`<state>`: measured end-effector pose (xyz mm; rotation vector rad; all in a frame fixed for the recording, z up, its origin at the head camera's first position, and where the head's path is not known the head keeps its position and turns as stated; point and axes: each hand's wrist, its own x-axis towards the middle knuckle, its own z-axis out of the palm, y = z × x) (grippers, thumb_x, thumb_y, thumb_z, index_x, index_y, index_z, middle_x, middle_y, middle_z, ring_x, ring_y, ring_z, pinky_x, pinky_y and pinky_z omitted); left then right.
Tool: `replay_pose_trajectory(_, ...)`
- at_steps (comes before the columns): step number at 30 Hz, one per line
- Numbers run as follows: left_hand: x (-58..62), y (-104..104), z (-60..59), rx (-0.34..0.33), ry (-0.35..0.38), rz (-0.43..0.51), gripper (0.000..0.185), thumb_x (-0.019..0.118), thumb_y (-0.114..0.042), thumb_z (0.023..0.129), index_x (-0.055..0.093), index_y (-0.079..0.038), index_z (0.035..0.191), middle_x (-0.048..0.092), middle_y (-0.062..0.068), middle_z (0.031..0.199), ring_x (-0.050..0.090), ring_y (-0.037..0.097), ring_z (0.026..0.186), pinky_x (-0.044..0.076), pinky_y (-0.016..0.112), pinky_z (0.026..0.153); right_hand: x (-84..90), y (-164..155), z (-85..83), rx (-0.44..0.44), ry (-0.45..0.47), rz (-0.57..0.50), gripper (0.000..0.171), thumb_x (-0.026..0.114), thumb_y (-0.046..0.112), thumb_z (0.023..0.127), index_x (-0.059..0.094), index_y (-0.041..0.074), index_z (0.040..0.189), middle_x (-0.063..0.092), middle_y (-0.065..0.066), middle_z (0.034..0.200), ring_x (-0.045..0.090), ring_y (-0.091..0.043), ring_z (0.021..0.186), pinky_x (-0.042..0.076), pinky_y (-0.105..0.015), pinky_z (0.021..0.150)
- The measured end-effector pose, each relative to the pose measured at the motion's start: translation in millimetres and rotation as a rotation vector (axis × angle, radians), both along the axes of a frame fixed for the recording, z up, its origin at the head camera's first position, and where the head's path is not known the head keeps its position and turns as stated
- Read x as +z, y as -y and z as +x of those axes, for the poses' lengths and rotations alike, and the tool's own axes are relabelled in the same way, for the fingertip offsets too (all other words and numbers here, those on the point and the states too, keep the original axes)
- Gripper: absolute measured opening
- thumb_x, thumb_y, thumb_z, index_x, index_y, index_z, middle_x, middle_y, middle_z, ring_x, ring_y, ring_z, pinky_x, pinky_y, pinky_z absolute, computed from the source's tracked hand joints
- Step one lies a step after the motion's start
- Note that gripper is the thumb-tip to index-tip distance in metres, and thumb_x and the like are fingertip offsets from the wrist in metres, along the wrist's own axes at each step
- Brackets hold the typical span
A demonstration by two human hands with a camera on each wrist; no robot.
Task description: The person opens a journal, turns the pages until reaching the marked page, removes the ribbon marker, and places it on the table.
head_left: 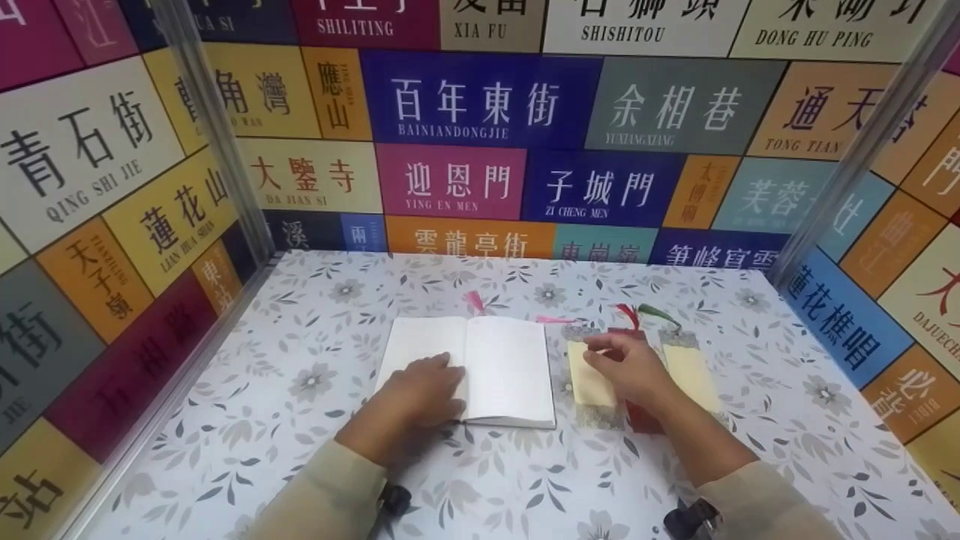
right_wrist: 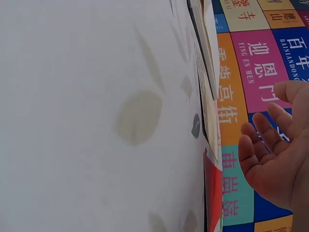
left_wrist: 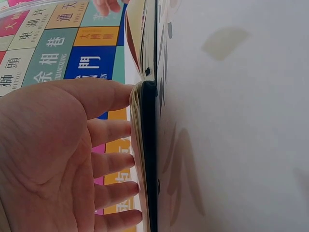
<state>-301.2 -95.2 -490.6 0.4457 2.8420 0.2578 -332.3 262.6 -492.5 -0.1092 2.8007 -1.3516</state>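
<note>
An open book with blank white pages (head_left: 506, 367) lies on the table. My left hand (head_left: 424, 394) rests on its left page, fingers straight and spread; in the left wrist view the fingertips touch the book's page edges (left_wrist: 148, 154). To the right of the book lie a cream bookmark with grey lace-like ends (head_left: 589, 379), a dark red bookmark (head_left: 641, 420) and a second cream one (head_left: 690, 371). Above them is my right hand (head_left: 634, 367), its fingers loosely bent. In the right wrist view that hand (right_wrist: 280, 154) holds nothing and is raised off the tabletop.
A pink tassel (head_left: 474, 301) sticks out at the book's top, with another pink tassel (head_left: 556, 320) by its upper right corner. Red (head_left: 628, 315) and green (head_left: 658, 313) tassels lie above the bookmarks. Panels with street names (head_left: 480, 101) surround the floral tabletop (head_left: 315, 382).
</note>
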Motion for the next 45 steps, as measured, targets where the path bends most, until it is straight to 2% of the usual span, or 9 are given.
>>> replay_pose_trajectory(6, -1.0, 0.8, -0.2, -0.023, -0.026, -0.017, 0.064, 0.063, -0.045, 0.104, 0.049, -0.021, 0.162, 0.039, 0.012, 0.174, 0.041, 0.040, 0.158, 0.038, 0.063, 0.128, 2.5, 22.1, 5.9, 0.044, 0.058, -0.037, 0.044, 0.072, 0.037, 0.101, 0.071, 0.016, 0.139, 0.070, -0.009, 0.143, 0.063, -0.033, 0.135, 0.055, -0.050, 0.114)
replay_pose_trajectory(9, -0.8, 0.7, 0.1, -0.022, -0.016, -0.010, 0.065, 0.062, -0.046, 0.104, 0.048, -0.021, 0.162, 0.038, 0.012, 0.174, 0.040, 0.039, 0.160, 0.035, 0.061, 0.130, 5.3, 32.3, 8.5, 0.047, 0.127, -0.030, 0.044, 0.073, 0.040, 0.100, 0.071, 0.022, 0.140, 0.067, -0.006, 0.147, 0.060, -0.033, 0.139, 0.056, -0.050, 0.114)
replay_pose_trajectory(14, 0.2, 0.5, 1.1, -0.001, 0.010, -0.001, 0.066, 0.062, -0.046, 0.104, 0.045, -0.023, 0.164, 0.035, 0.009, 0.176, 0.036, 0.037, 0.162, 0.032, 0.061, 0.132, 10.4, 47.4, 11.4, 0.096, 0.158, 0.014, 0.045, 0.076, 0.043, 0.097, 0.070, 0.029, 0.140, 0.063, -0.004, 0.150, 0.058, -0.032, 0.140, 0.060, -0.048, 0.109)
replay_pose_trajectory(17, 0.3, 0.4, 1.1, 0.006, 0.019, -0.003, 0.067, 0.061, -0.046, 0.105, 0.044, -0.023, 0.165, 0.035, 0.008, 0.176, 0.035, 0.036, 0.163, 0.031, 0.061, 0.132, 12.8, 54.9, 13.4, 0.163, 0.145, 0.074, 0.049, 0.079, 0.045, 0.095, 0.068, 0.032, 0.141, 0.060, -0.004, 0.154, 0.056, -0.034, 0.144, 0.058, -0.054, 0.110)
replay_pose_trajectory(21, -0.5, 0.5, -0.1, 0.000, 0.011, -0.020, 0.066, 0.061, -0.046, 0.105, 0.045, -0.023, 0.164, 0.035, 0.009, 0.176, 0.036, 0.037, 0.162, 0.033, 0.063, 0.130, 14.0, 64.2, 18.2, 0.270, 0.107, 0.193, 0.056, 0.082, 0.048, 0.091, 0.066, 0.039, 0.144, 0.054, 0.002, 0.163, 0.048, -0.032, 0.154, 0.046, -0.062, 0.122)
replay_pose_trajectory(25, -1.1, 1.2, -0.9, -0.010, 0.005, -0.020, 0.066, 0.062, -0.046, 0.104, 0.046, -0.022, 0.164, 0.036, 0.010, 0.176, 0.038, 0.038, 0.161, 0.035, 0.063, 0.129, 11.2, 70.6, 24.2, 0.397, 0.059, 0.303, 0.067, 0.087, 0.046, 0.086, 0.063, 0.040, 0.148, 0.050, 0.007, 0.167, 0.041, -0.027, 0.160, 0.035, -0.061, 0.130)
replay_pose_trajectory(30, -1.9, 2.9, -1.5, -0.022, -0.015, 0.005, 0.064, 0.063, -0.046, 0.103, 0.050, -0.021, 0.161, 0.039, 0.011, 0.174, 0.041, 0.039, 0.159, 0.038, 0.065, 0.127, 3.9, 70.9, 28.1, 0.513, 0.058, 0.382, 0.073, 0.090, 0.045, 0.084, 0.061, 0.043, 0.150, 0.045, 0.012, 0.170, 0.036, -0.025, 0.163, 0.029, -0.062, 0.133)
replay_pose_trajectory(38, -0.9, 2.4, -1.2, -0.009, -0.005, 0.016, 0.065, 0.062, -0.046, 0.103, 0.049, -0.021, 0.162, 0.037, 0.010, 0.175, 0.038, 0.038, 0.161, 0.035, 0.064, 0.129, 0.9, 68.4, 28.4, 0.492, 0.113, 0.448, 0.061, 0.087, 0.047, 0.086, 0.063, 0.055, 0.142, 0.044, 0.023, 0.167, 0.032, -0.019, 0.165, 0.027, -0.064, 0.133)
replay_pose_trajectory(45, -0.3, 2.9, -0.1, 0.004, 0.015, 0.032, 0.066, 0.061, -0.046, 0.104, 0.046, -0.022, 0.164, 0.034, 0.009, 0.176, 0.034, 0.037, 0.163, 0.030, 0.062, 0.132, 1.5, 65.6, 28.0, 0.493, 0.102, 0.440, 0.054, 0.086, 0.043, 0.088, 0.068, 0.050, 0.139, 0.049, 0.021, 0.165, 0.035, -0.020, 0.163, 0.029, -0.062, 0.133)
